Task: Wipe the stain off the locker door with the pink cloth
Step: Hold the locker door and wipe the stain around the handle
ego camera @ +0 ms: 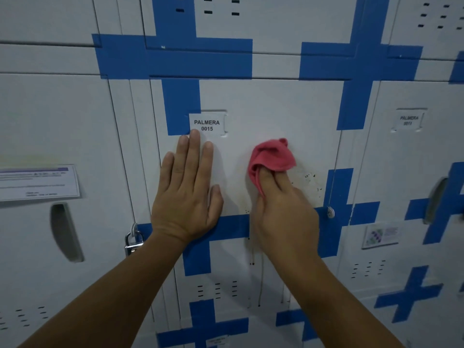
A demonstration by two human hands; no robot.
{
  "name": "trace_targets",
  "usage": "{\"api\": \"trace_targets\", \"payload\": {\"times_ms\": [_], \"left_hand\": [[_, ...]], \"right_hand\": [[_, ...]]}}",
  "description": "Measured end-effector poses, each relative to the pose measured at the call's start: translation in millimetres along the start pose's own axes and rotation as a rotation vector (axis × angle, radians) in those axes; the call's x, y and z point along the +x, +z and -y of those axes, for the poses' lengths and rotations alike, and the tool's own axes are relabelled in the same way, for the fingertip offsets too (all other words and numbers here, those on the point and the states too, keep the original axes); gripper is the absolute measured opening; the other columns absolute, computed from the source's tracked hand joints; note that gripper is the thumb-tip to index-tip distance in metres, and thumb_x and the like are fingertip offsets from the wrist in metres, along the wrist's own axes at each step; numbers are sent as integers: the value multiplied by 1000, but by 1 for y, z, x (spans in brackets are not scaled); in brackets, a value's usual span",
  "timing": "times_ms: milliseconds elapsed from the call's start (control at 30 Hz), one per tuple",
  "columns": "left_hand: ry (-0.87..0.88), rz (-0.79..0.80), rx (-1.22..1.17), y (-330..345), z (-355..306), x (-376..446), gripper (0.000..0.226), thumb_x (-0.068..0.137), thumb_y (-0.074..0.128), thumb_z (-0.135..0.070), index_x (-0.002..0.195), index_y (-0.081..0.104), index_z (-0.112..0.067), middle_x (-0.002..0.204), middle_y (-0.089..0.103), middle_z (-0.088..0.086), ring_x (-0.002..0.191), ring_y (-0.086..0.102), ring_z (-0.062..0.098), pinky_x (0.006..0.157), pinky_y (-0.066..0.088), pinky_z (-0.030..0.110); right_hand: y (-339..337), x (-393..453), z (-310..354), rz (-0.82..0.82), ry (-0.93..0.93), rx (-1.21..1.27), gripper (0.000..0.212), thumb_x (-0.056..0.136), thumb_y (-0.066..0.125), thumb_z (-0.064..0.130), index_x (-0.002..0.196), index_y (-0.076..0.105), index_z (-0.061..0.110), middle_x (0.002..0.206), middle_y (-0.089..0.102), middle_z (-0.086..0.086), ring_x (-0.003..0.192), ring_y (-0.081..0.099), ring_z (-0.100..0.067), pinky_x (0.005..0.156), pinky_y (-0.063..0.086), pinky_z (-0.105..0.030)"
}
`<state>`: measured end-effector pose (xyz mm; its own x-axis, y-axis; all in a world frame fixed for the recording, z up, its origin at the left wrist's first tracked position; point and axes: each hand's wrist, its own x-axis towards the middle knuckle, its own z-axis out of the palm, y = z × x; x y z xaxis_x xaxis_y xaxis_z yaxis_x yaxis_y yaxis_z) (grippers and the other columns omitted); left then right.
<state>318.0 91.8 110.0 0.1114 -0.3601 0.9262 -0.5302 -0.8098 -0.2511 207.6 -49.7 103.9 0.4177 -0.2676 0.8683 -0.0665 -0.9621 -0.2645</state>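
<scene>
Our left hand lies spread flat on the locker door; our right hand pinches the pink cloth left of the dark specks, so we may miss them.

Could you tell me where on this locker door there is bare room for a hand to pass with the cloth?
Bare white panel lies above the pink cloth, between the name label and the blue stripe at right. A narrow strip runs between the left hand and right hand. Right of the cloth are dark specks; the padlock crowds the lower left.
</scene>
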Motion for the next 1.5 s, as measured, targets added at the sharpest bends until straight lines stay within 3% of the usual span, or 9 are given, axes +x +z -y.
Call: {"api": "trace_targets", "payload": {"times_ms": [133,300,433,533,667,767,967,1233,1500], "left_hand": [[-4,-6,5,1,0,1,71,98,32,-37,157,16,0,164,3,20,154,1,33,126,0,46],[1,9,11,2,-1,0,73,98,33,-40,157,14,0,164,3,22,154,0,33,126,0,46],[-2,8,11,1,-1,1,73,97,32,-37,157,13,-1,164,3,21,154,0,32,126,0,46],[-7,13,9,1,-1,1,72,98,30,-38,157,12,-2,164,2,21,154,-2,31,126,-2,45],[-4,25,17,1,-1,1,73,100,24,-44,157,11,-1,164,4,21,154,-3,32,126,-2,45],[-3,40,13,2,-1,1,76,97,32,-40,157,7,-2,164,-2,20,154,-4,32,126,-1,46],[1,31,17,0,-2,1,76,97,31,-41,157,7,-2,164,2,22,154,-3,32,126,-1,46],[-7,14,7,3,0,1,75,97,31,-42,157,8,-1,164,7,24,153,-2,32,126,1,47],[-19,44,22,6,-6,-13,75,97,29,-43,158,7,-5,164,5,23,153,-3,33,125,-2,47]], "right_hand": [[5,3,29,77,-67,-17,47,94,58,24,141,51,22,130,63,-1,69,61,-23,62,57,-37],[6,-19,20,165,-93,-41,49,86,69,17,133,58,24,114,68,1,64,60,-23,56,57,-37],[-3,-1,17,82,12,-35,45,95,59,18,139,54,19,121,66,-2,69,61,-25,60,56,-37],[-2,6,34,98,-8,-6,45,99,40,32,142,49,19,129,62,-4,73,65,-26,66,57,-39],[5,-17,37,210,-83,-17,42,96,54,26,138,52,24,124,65,1,64,61,-22,60,56,-36],[3,-26,16,211,-1,-9,35,99,47,31,133,53,26,116,66,5,65,59,-17,62,57,-35],[1,-5,19,120,55,7,47,102,32,46,145,38,26,146,47,0,81,62,-21,69,56,-37],[4,-39,10,306,-27,-10,49,97,29,40,141,45,28,128,60,4,72,61,-18,72,56,-38],[0,-7,16,158,44,35,49,97,32,39,141,46,23,133,57,1,72,62,-19,70,58,-39]]}}
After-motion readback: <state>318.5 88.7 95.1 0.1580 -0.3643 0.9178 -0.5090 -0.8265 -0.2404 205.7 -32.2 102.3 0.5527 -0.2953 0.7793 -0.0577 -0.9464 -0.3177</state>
